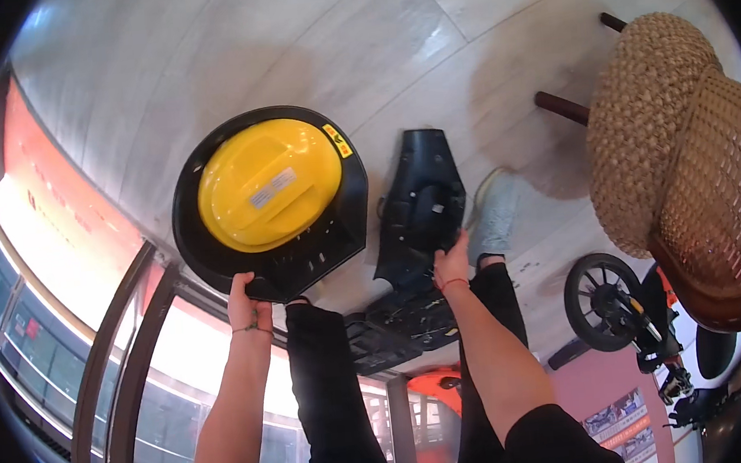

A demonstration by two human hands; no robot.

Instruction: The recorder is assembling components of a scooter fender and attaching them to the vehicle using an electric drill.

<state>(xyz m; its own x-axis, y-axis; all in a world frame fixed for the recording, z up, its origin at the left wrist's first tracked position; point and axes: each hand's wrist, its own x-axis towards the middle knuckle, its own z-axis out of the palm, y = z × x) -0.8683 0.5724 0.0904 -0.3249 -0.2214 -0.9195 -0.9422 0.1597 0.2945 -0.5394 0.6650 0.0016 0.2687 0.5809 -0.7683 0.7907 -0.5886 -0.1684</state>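
Two bare hands hold one part each above the pale floor (390,34); I cannot tell whether the parts also rest on it. The left hand (246,306) grips the near edge of a black tray (343,220), thumb on top, and this tray carries a yellow dome (296,168). The right hand (451,265) is closed on the near end of a narrow black moulded part (423,179), just to the right of the tray.

In my judgement, each grip is only at an edge, so the far side could dip; fingers spread deeper underneath would steady it. It is also wise to keep the gap, so that the edges do not scrape.

A pale rectangular label (273,188) on the dome has print too small to read. A yellow-and-black label (337,141) sits on the tray's rim, and a small white sticker (437,209) on the moulded part.
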